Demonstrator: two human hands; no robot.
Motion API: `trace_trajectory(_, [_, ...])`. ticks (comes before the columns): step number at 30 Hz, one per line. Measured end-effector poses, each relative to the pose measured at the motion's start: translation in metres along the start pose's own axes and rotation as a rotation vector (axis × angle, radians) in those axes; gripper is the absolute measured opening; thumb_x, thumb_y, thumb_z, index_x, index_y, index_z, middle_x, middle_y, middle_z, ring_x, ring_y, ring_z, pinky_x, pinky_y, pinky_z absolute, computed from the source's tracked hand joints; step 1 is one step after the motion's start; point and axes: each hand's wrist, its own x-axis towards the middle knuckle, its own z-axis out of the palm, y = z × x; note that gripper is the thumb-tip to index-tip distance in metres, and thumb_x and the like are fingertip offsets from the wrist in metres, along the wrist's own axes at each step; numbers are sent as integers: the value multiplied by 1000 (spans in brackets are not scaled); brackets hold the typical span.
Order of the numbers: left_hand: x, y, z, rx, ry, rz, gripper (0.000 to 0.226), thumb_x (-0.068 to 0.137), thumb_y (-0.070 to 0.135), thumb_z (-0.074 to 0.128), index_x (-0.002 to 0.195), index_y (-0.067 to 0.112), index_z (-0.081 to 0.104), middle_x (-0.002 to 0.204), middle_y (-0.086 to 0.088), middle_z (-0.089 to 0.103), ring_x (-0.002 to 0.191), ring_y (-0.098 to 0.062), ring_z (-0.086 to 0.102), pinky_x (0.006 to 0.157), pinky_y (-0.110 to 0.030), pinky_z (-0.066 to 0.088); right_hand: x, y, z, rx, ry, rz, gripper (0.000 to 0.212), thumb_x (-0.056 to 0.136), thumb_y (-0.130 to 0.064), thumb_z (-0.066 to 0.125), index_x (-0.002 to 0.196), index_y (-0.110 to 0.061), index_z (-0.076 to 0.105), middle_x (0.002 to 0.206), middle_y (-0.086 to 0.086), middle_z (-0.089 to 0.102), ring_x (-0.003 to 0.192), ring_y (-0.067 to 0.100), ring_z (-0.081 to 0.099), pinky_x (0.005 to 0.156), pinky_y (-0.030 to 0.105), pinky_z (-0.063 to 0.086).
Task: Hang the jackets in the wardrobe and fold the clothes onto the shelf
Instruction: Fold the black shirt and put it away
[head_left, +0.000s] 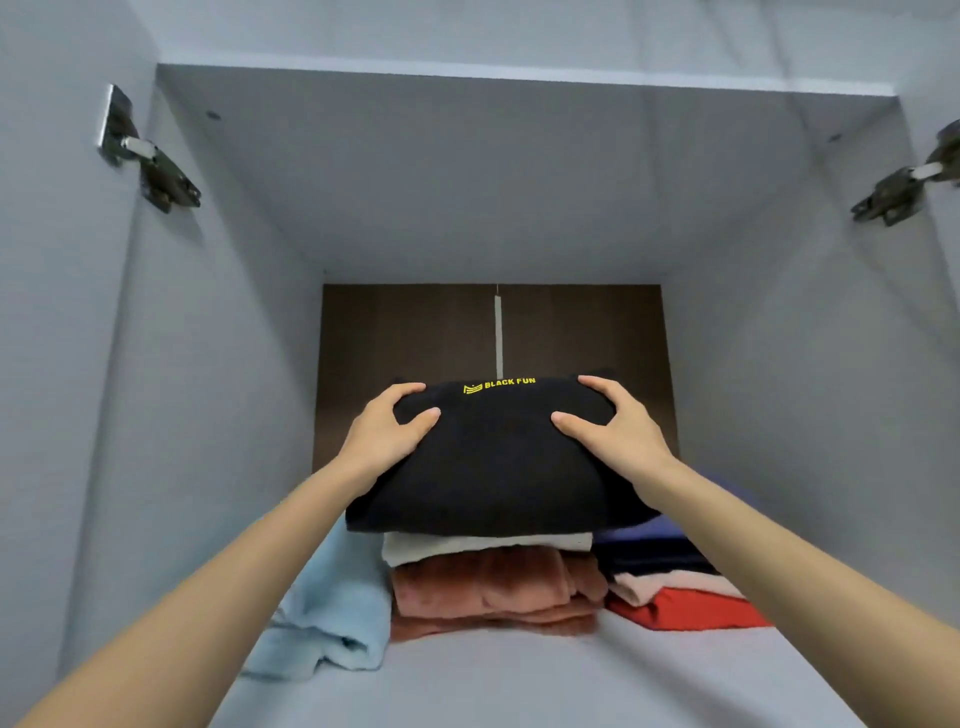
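Note:
A folded black garment (493, 467) with yellow lettering lies on top of a pile in the middle of the wardrobe shelf (493, 675). Under it are a folded white piece (483, 546) and a rust-pink fleece (493, 592). My left hand (387, 431) grips the black garment's far left corner, fingers curled over the edge. My right hand (613, 418) grips its far right corner the same way. Both forearms reach in from the bottom of the view.
A light blue garment (332, 613) slumps left of the pile. To the right is a stack of purple, navy, pale pink and red clothes (675, 587). Grey side walls with door hinges (148, 156) (906, 184) flank the compartment; a dark brown back panel (415, 332) closes it.

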Motion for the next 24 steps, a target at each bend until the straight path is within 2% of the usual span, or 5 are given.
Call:
trace_trajectory(6, [55, -65, 30, 148, -90, -122, 39, 93, 35, 56, 131, 23, 53, 129, -4, 57, 118, -24, 53, 101, -34, 42, 56, 44, 54, -122, -124, 106, 61, 74, -49, 75, 128, -39, 51, 130, -4, 57, 118, 19, 53, 100, 34, 44])
trace_trajectory(9, [56, -80, 45, 553, -259, -204, 42, 102, 40, 30, 136, 22, 46, 140, -13, 42, 124, -34, 46, 102, -37, 37, 60, 59, 69, -453, -320, 219, 71, 80, -68, 58, 141, -39, 37, 144, 4, 44, 128, 29, 44, 106, 41, 39])
trace_trajectory(12, [52, -66, 53, 751, -151, -31, 42, 101, 45, 26, 126, 25, 52, 136, -10, 41, 118, -33, 48, 96, -42, 37, 62, 48, 82, -832, -278, 83, 62, 88, -67, 43, 143, -42, 29, 157, 9, 17, 139, 38, 23, 107, 52, 30])
trace_trajectory(15, [46, -51, 69, 737, -149, 116, 42, 99, 48, 26, 116, 26, 58, 121, -4, 59, 111, -29, 54, 92, -42, 39, 58, 35, 99, -808, -343, -109, 45, 94, -60, 34, 136, -45, 38, 148, -1, 38, 133, 32, 35, 105, 54, 31])
trace_trajectory(24, [29, -65, 88, 706, -365, 1, 50, 98, 47, 16, 137, 39, 45, 138, 2, 53, 126, -24, 46, 110, -47, 28, 37, 75, 95, -723, -461, 46, 49, 98, -55, 17, 141, -45, 38, 143, -6, 49, 130, 24, 43, 98, 36, 39])
